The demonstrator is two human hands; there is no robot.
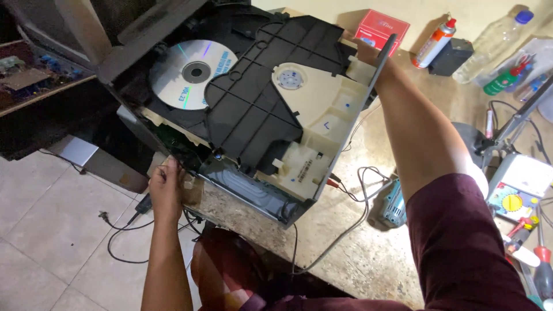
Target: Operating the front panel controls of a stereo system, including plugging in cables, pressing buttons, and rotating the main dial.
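My left hand (167,187) is curled closed on the near lower edge of the opened disc player (259,109), down where black cables (124,230) trail off the edge toward the floor. My right hand (366,52) reaches across and grips the player's far corner, fingers wrapped over the rim. Between my hands the player sits tilted, its lid off; a silver disc (193,72) lies in the tray on the left side, beside the black plastic mechanism cover (253,92) and a cream panel (322,109). It rests on a speckled stone surface (357,253). Further out I see a red box (380,26), a spray can (435,41), a clear bottle (498,40) and a yellow-dialled multimeter (515,190). Pale floor tiles (52,224) lie to my left.
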